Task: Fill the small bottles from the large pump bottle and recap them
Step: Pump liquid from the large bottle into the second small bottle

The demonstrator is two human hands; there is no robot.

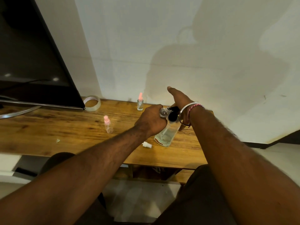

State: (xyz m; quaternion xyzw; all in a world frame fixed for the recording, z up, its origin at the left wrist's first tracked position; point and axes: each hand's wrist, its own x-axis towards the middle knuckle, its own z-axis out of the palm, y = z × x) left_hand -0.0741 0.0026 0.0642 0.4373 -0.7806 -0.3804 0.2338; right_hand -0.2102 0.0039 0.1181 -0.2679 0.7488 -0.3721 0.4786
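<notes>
The large clear pump bottle (165, 135) with a black pump head (172, 113) stands on the wooden table (65, 127). My left hand (151, 120) grips a small clear bottle (163, 112) held against the pump spout. My right hand (179, 98) lies flat on top of the pump head, thumb sticking up. Two more small bottles with pink tops stand on the table: one at the back (140, 103), one nearer the middle (108, 125). A loose white spray cap (146, 145) lies left of the large bottle.
A black monitor (32, 54) on a metal stand fills the left side. A roll of clear tape (92, 102) lies by its corner. A white wall is close behind the table. My knees show under the table's front edge.
</notes>
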